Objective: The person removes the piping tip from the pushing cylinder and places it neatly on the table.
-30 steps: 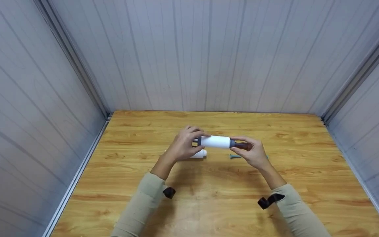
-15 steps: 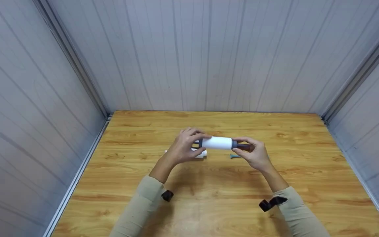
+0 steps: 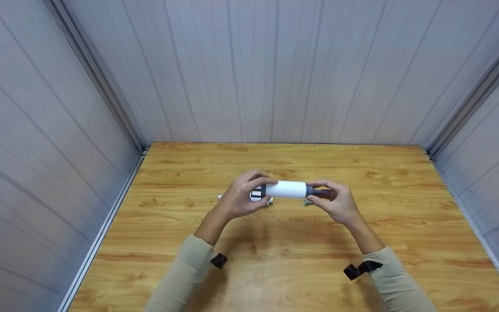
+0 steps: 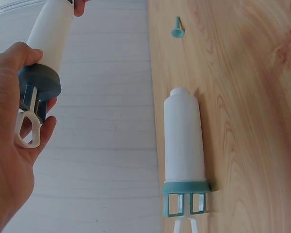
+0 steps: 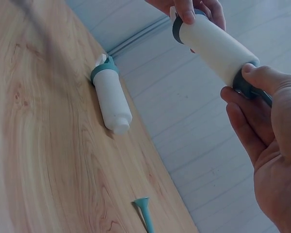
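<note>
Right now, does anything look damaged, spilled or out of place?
Nothing stands out: the held tube and lying tube show no visible damage; the green nozzle lies loose on the table, where no spill shows.

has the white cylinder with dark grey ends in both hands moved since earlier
Yes, slightly: the held white cylinder shifted downward in the head view, away from the back edge of the brown wooden tabletop.
</note>
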The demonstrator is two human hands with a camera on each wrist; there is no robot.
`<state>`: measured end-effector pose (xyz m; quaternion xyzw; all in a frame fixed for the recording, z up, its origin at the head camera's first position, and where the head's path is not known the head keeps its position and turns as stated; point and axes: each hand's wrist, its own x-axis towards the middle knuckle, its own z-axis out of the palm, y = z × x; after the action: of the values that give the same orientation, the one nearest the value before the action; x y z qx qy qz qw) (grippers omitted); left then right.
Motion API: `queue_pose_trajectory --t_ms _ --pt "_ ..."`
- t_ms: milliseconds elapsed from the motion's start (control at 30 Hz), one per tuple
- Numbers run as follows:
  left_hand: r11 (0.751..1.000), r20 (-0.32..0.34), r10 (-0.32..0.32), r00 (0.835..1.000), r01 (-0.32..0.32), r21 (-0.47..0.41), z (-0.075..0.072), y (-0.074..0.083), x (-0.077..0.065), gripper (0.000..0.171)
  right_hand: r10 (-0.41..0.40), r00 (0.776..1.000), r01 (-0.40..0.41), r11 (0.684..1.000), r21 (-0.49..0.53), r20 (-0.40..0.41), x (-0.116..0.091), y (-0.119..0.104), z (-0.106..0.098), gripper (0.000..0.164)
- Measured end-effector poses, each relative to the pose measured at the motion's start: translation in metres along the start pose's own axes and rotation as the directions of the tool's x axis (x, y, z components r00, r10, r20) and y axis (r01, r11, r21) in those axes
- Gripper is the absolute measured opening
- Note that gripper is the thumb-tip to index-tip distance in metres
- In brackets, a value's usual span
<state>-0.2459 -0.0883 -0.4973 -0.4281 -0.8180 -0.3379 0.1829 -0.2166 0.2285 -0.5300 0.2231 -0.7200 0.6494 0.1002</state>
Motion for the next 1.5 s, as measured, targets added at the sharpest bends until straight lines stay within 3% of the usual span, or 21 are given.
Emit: queue_pose_trajectory --t_ms 367,533,700,900,1500 --pt "1.0 -0.02 -0.011 1.0 0.01 -0.018 0.003 0.005 -0.006 0.043 -0.006 1.0 0.006 1.0 0.005 0.007 -0.008 -0.004 0.003 0.033" --pt "1.0 -0.019 -0.008 1.0 0.008 0.004 0.004 0.007 -0.009 0.042 -0.097 0.995 0.097 0.995 -0.004 0.036 -0.01 -0.001 0.004 0.034" --pt "0.999 -0.037 -0.005 0.999 0.004 -0.035 0.004 0.009 -0.01 0.04 -0.17 0.984 0.171 0.985 -0.009 0.051 -0.01 0.001 0.004 0.036" --pt "0.999 -0.059 0.004 0.998 -0.007 -0.044 0.005 0.01 -0.011 0.037 -0.183 0.982 0.183 0.983 -0.003 0.056 -0.012 0.0 0.006 0.036" --pt "0.994 -0.01 -0.067 0.998 0.066 -0.091 0.003 0.017 -0.014 0.034 -0.209 0.975 0.209 0.978 0.006 0.073 -0.016 -0.004 0.007 0.039"
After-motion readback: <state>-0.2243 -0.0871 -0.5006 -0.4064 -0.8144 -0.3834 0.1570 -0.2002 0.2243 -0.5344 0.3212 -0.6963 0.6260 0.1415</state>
